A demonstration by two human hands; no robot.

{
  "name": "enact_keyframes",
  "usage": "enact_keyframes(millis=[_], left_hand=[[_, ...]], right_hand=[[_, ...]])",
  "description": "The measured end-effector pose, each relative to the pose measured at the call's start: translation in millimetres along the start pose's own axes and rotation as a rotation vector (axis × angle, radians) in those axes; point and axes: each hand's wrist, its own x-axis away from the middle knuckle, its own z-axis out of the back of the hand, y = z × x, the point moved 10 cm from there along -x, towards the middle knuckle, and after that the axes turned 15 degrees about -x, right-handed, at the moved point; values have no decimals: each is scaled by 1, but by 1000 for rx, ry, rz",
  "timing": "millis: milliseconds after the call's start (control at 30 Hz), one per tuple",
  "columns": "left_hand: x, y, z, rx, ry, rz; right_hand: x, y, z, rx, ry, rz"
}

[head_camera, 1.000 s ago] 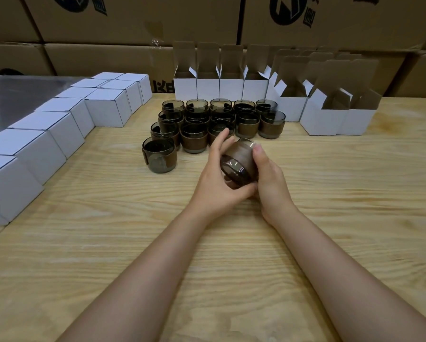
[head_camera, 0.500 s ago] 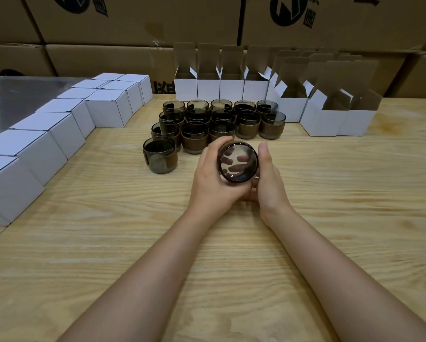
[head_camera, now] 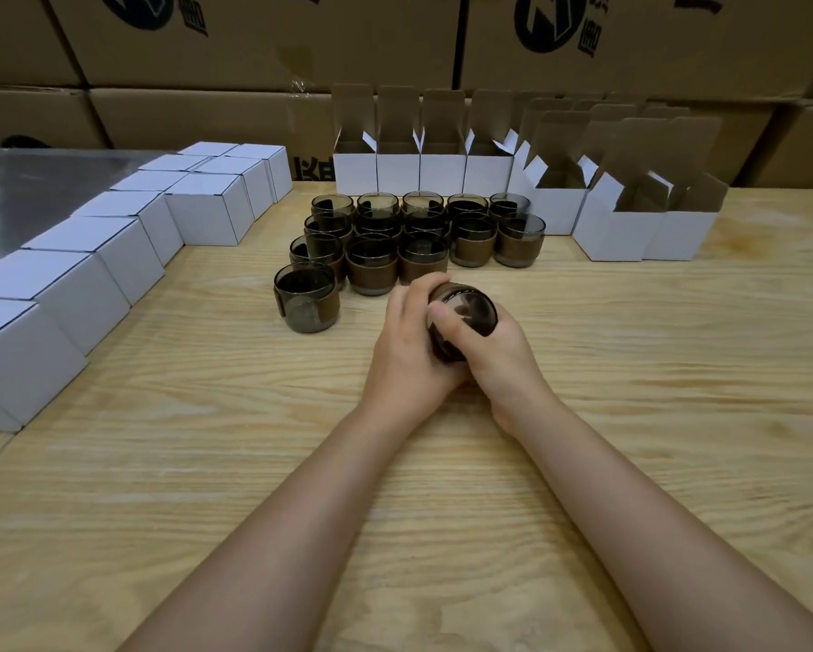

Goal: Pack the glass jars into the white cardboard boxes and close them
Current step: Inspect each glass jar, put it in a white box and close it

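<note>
Both my hands hold one smoky glass jar (head_camera: 472, 309) tilted on its side above the wooden table (head_camera: 630, 416). My left hand (head_camera: 406, 355) wraps round its left side and my right hand (head_camera: 494, 355) curls over its near side, thumb on the glass. Several more brown-banded jars (head_camera: 423, 242) stand clustered just behind, one of them (head_camera: 306, 303) apart at the front left. Open white boxes (head_camera: 446, 167) with raised flaps line the back and right (head_camera: 616, 232).
Closed white boxes (head_camera: 89, 275) run in a diagonal row along the left edge of the table. Large brown cartons (head_camera: 254, 40) are stacked behind as a wall. A grey metal surface (head_camera: 28, 195) lies at the far left.
The jar has turned in my hands: its round end faced the camera, now it tilts right. My right hand has come over it from the side.
</note>
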Motion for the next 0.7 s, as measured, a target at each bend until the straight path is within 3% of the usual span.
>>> enact_keyframes(millis=[200,467,700], left_hand=[[-3,-13,3,71,21,103],[-4,-17,4,216,-4,167],[-4,-12,3,255,-13,156]], right_hand=[[4,-10,-8,206,-99,145],[2,-3,-9,24,-264,20],[0,-3,-4,-144,-218,-6]])
